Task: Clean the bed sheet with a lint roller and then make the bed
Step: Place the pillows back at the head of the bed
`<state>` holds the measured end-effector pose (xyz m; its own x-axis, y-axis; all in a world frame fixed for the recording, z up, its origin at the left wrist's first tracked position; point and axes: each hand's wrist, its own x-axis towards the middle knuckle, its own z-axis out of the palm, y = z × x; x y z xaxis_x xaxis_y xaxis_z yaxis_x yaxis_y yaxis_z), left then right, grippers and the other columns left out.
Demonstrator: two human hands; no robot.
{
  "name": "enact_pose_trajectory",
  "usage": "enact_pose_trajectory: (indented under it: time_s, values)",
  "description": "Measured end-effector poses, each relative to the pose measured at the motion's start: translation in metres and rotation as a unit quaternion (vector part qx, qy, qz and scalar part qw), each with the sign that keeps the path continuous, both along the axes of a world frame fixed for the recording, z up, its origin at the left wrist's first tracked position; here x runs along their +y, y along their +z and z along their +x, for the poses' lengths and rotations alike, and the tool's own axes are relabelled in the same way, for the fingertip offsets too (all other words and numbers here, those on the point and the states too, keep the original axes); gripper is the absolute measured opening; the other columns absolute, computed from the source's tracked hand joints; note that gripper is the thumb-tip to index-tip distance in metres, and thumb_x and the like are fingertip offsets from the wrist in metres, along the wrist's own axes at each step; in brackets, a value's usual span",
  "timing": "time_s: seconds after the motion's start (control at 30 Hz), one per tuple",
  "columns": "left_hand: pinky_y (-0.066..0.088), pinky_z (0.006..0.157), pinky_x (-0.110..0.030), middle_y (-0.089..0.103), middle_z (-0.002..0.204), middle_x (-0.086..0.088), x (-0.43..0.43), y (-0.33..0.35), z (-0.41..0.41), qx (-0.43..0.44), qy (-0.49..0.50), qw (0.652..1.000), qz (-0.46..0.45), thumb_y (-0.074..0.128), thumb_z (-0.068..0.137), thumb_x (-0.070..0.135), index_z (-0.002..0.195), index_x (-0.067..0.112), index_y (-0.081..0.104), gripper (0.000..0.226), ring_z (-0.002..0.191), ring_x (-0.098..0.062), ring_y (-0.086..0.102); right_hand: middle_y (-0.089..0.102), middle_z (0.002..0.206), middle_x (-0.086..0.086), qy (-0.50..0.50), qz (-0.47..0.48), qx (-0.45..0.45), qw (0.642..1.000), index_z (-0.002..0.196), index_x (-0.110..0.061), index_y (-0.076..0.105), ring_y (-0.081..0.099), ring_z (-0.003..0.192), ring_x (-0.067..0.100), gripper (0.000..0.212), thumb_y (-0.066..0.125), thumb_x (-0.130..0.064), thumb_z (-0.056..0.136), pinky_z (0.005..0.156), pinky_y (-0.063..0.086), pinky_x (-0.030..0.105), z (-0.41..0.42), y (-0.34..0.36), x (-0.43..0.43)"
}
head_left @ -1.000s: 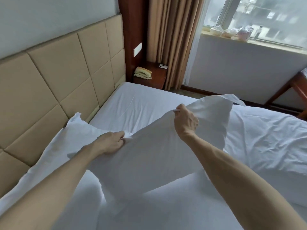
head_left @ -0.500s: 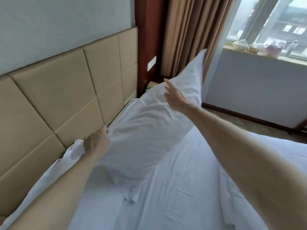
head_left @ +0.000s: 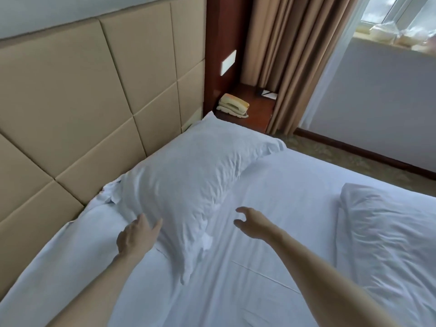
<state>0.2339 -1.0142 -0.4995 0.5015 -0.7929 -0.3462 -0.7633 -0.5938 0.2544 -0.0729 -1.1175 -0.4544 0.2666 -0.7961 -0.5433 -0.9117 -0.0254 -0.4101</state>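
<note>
- Two empty hands: left hand (head_left: 138, 237), fingers extended, touching the plump white fabric pillow (head_left: 195, 175); right hand (head_left: 253, 224), loosely curled, hovering
- Pillow against beige padded headboard (head_left: 70, 102), evidently its made-bed position

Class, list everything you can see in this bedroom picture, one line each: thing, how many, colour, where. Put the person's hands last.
pillow: one, white, against the headboard
bed sheet: one, white, spread under the pillow
rumpled bedding: one heap, white, on the sheet, far right
headboard: one, beige, left
telephone: one, cream, on the nightstand
nightstand: one, dark wood, beyond the pillow
curtain: one, brown, beside the window
switch plate: one, white, above the telephone
left hand: one, open, at the pillow's near edge
right hand: one, empty, above the sheet
</note>
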Motion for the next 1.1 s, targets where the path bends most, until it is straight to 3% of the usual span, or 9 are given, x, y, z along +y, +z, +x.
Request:
enact_pose_trajectory:
  time_s: [0.13, 0.3, 0.4, 0.5, 0.63, 0.8, 1.1]
  values:
    - [0.046, 0.096, -0.040, 0.062, 0.135, -0.014, -0.008, -0.020, -0.007, 0.103, 0.010, 0.993, 0.053, 0.041, 0.094, 0.074, 0.137, 0.011, 0.052, 0.077, 0.125, -0.034, 0.057, 0.043, 0.156, 0.003, -0.038, 0.026, -0.027, 0.999, 0.154, -0.018, 0.036, 0.043, 0.140, 0.022, 0.059, 0.052, -0.038, 0.101, 0.110, 0.035, 0.030, 0.014, -0.030, 0.002]
    - [0.047, 0.100, -0.037, 0.064, 0.134, -0.008, 0.006, -0.052, -0.052, 0.189, -0.047, 0.978, 0.079, 0.047, 0.096, 0.062, 0.127, 0.017, 0.056, 0.056, 0.123, -0.031, 0.059, 0.037, 0.159, 0.002, -0.011, 0.059, -0.013, 0.998, 0.157, -0.017, 0.031, 0.042, 0.141, 0.022, 0.061, 0.050, -0.037, 0.102, 0.113, 0.032, 0.032, 0.027, -0.057, 0.021]
    - [0.040, 0.107, -0.037, 0.046, 0.155, -0.012, 0.016, -0.057, -0.069, 0.208, -0.044, 0.973, 0.090, 0.050, 0.097, 0.058, 0.153, 0.013, 0.032, 0.074, 0.139, -0.031, 0.047, 0.037, 0.159, 0.003, -0.014, 0.080, -0.002, 0.997, 0.157, -0.017, 0.030, 0.040, 0.143, 0.023, 0.061, 0.050, -0.037, 0.103, 0.112, 0.031, 0.032, 0.023, -0.064, 0.033]
    - [0.033, 0.116, -0.036, 0.031, 0.164, -0.009, 0.028, -0.059, -0.076, 0.238, -0.048, 0.965, 0.097, 0.053, 0.098, 0.053, 0.162, 0.014, 0.017, 0.083, 0.147, -0.028, 0.037, 0.037, 0.159, 0.003, -0.042, 0.085, 0.001, 0.996, 0.157, -0.018, 0.031, 0.039, 0.143, 0.023, 0.060, 0.050, -0.036, 0.103, 0.112, 0.031, 0.031, 0.008, -0.063, 0.050]
    - [0.035, 0.112, -0.037, 0.040, 0.160, -0.005, 0.043, -0.053, -0.092, 0.258, -0.046, 0.960, 0.098, 0.051, 0.098, 0.051, 0.157, 0.022, 0.033, 0.068, 0.144, -0.026, 0.040, 0.039, 0.158, 0.004, -0.083, 0.105, 0.011, 0.991, 0.156, -0.017, 0.031, 0.039, 0.143, 0.024, 0.059, 0.050, -0.034, 0.103, 0.112, 0.032, 0.032, -0.029, -0.062, 0.079]
    - [0.039, 0.112, -0.037, 0.044, 0.157, 0.004, 0.057, -0.039, -0.137, 0.259, -0.113, 0.954, 0.100, 0.048, 0.100, 0.052, 0.152, 0.023, 0.043, 0.060, 0.142, -0.019, 0.043, 0.042, 0.155, 0.006, -0.145, 0.107, 0.025, 0.983, 0.155, -0.016, 0.033, 0.042, 0.141, 0.025, 0.060, 0.052, -0.035, 0.102, 0.112, 0.033, 0.032, -0.089, -0.048, 0.120]
    - [0.043, 0.108, -0.037, 0.054, 0.148, 0.000, 0.088, 0.027, -0.248, 0.271, -0.244, 0.927, 0.088, 0.050, 0.100, 0.056, 0.148, 0.021, 0.047, 0.059, 0.133, -0.020, 0.052, 0.046, 0.152, 0.009, -0.270, 0.066, 0.026, 0.960, 0.152, -0.014, 0.038, 0.048, 0.135, 0.024, 0.061, 0.056, -0.034, 0.098, 0.107, 0.038, 0.029, -0.210, 0.015, 0.224]
